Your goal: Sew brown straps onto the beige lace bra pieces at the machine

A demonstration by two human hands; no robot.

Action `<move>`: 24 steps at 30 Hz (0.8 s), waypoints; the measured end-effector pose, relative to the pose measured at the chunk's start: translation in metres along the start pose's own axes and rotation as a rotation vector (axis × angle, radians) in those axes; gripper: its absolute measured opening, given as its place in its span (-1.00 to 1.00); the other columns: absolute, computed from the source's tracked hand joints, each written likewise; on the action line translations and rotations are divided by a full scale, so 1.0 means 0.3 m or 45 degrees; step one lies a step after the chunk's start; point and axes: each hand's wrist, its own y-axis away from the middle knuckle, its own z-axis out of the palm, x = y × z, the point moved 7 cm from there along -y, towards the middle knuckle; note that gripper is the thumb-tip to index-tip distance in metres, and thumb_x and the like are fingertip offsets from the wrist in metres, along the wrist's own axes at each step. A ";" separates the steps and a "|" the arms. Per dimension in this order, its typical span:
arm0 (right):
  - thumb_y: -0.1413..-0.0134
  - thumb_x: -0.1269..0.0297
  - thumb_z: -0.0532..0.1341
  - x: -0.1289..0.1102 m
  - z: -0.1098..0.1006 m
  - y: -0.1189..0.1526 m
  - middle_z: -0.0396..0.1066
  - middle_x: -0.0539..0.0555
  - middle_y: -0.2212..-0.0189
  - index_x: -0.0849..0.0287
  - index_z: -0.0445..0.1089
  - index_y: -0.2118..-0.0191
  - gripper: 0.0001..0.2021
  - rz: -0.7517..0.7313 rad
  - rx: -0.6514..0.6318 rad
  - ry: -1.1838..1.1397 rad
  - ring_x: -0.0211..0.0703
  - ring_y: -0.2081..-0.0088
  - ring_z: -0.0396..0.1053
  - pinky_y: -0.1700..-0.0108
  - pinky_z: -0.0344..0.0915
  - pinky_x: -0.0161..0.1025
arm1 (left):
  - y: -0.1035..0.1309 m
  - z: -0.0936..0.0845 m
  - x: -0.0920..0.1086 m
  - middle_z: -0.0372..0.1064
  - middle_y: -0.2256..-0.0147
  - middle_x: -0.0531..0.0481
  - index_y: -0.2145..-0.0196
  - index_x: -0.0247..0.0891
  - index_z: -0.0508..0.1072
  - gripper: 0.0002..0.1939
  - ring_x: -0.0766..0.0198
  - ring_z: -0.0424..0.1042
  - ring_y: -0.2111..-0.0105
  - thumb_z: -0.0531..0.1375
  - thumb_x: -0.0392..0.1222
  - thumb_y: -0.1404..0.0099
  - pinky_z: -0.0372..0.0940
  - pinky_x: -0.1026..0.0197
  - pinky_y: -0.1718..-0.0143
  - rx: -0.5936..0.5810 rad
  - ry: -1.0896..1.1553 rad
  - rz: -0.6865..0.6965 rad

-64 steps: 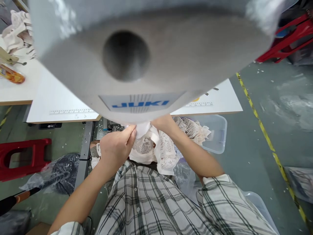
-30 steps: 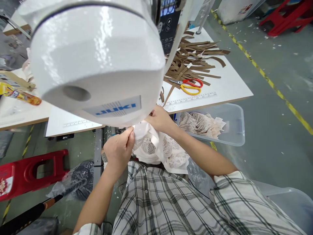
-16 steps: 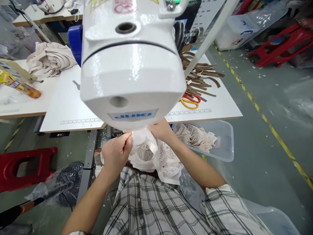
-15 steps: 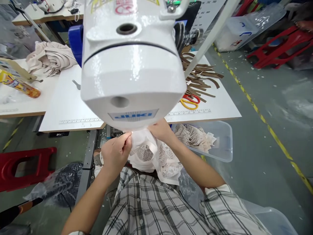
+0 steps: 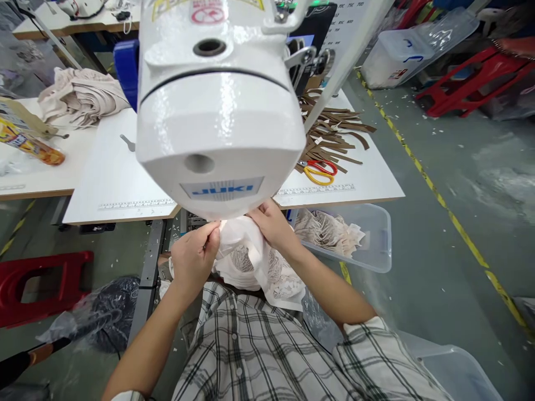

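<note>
A pale lace garment piece (image 5: 278, 273) hangs over my lap, below the white head of a JUKI sewing machine (image 5: 221, 133). My left hand (image 5: 194, 253) is closed, thumb and forefinger pinching the garment's left edge. On the other side, my right hand (image 5: 271, 225) grips the fabric with its fingers partly behind the machine head. Between the hands the cloth runs up under the machine. The needle and the fabric's upper edge are hidden by the machine head.
Scissors (image 5: 321, 172) with red and yellow handles lie beside brown strips (image 5: 334, 131) on the white table (image 5: 376, 178). Below its right edge is a clear bin (image 5: 378, 245) holding lace pieces. A folded fabric pile (image 5: 83, 97) and a bottle (image 5: 33, 145) are at left.
The view has shifted slightly. My right fingers show more at the machine head, and the cloth between my hands now bulges more. Both hands keep their hold.
</note>
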 end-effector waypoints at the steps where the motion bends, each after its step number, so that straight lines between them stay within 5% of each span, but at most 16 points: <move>1: -0.07 0.02 0.29 0.034 0.004 0.024 0.24 -0.11 0.50 0.12 0.29 0.33 -0.72 0.113 0.003 -0.142 -0.31 0.47 0.17 0.40 0.18 -0.34 | 0.002 0.000 0.003 0.62 0.22 -0.01 0.14 -0.24 0.59 -0.70 0.24 0.57 0.27 0.08 -0.13 -0.43 0.34 0.29 0.26 -0.027 0.020 0.020; 4: -0.04 -0.13 0.28 0.131 0.029 0.121 0.07 -0.15 0.60 0.12 0.18 0.45 -0.57 0.445 -0.039 -0.475 -0.37 0.58 -0.01 0.53 0.03 -0.37 | 0.020 -0.002 0.027 0.61 0.27 -0.02 0.13 -0.23 0.58 -0.73 0.26 0.56 0.32 0.09 -0.12 -0.44 0.31 0.30 0.36 -0.143 0.083 0.153; 7: -0.03 -0.05 0.33 0.160 0.023 0.204 0.02 -0.17 0.62 0.12 0.28 0.38 -0.64 0.435 -0.041 -0.557 -0.39 0.60 -0.05 0.54 0.01 -0.39 | 0.051 -0.015 0.057 0.59 0.36 0.01 0.15 -0.24 0.54 -0.77 0.31 0.51 0.43 0.10 -0.14 -0.44 0.26 0.30 0.44 -0.227 0.143 0.270; 12: -0.16 0.22 0.29 0.057 -0.015 0.318 0.35 -0.04 0.45 0.05 0.47 0.24 -0.92 -0.258 -0.064 0.013 -0.29 0.43 0.32 0.37 0.28 -0.30 | 0.108 -0.002 0.126 0.54 0.26 -0.08 -0.03 -0.31 0.40 -0.46 0.16 0.48 0.26 0.27 0.12 -0.24 0.33 0.13 0.19 -0.370 0.154 0.436; 16: -0.12 0.41 0.31 -0.064 0.035 0.443 0.38 -0.05 0.47 -0.03 0.51 0.25 -0.85 -0.996 -0.181 0.587 -0.24 0.36 0.43 0.29 0.39 -0.25 | 0.156 0.015 0.163 0.42 0.51 0.04 0.27 -0.23 0.47 -0.90 0.22 0.38 0.41 0.18 -0.20 -0.32 0.27 0.13 0.24 -0.304 -0.033 0.702; 18: -0.06 0.43 0.35 -0.093 0.053 0.491 0.35 -0.08 0.54 -0.04 0.52 0.32 -0.84 -1.238 -0.145 0.792 -0.28 0.41 0.42 0.34 0.40 -0.31 | 0.171 0.007 0.149 0.36 0.56 0.06 0.33 -0.21 0.47 -0.89 0.25 0.32 0.47 0.14 -0.29 -0.31 0.23 0.16 0.32 -0.209 -0.089 0.718; 21: -0.04 0.37 0.35 -0.100 0.077 0.526 0.37 -0.08 0.57 -0.06 0.55 0.38 -0.88 -1.373 -0.162 0.976 -0.28 0.43 0.45 0.34 0.45 -0.34 | 0.190 -0.011 0.124 0.33 0.58 0.07 0.31 -0.18 0.49 -0.86 0.27 0.30 0.49 0.12 -0.27 -0.32 0.19 0.18 0.35 -0.119 -0.112 0.667; 24: -0.07 0.28 0.33 -0.063 0.103 0.499 0.38 -0.04 0.61 -0.10 0.58 0.41 -0.89 -1.076 -0.317 0.982 -0.18 0.45 0.47 0.34 0.50 -0.22 | 0.202 -0.016 0.123 0.35 0.57 0.05 0.29 -0.17 0.51 -0.84 0.27 0.31 0.48 0.12 -0.24 -0.33 0.18 0.18 0.35 -0.122 -0.117 0.631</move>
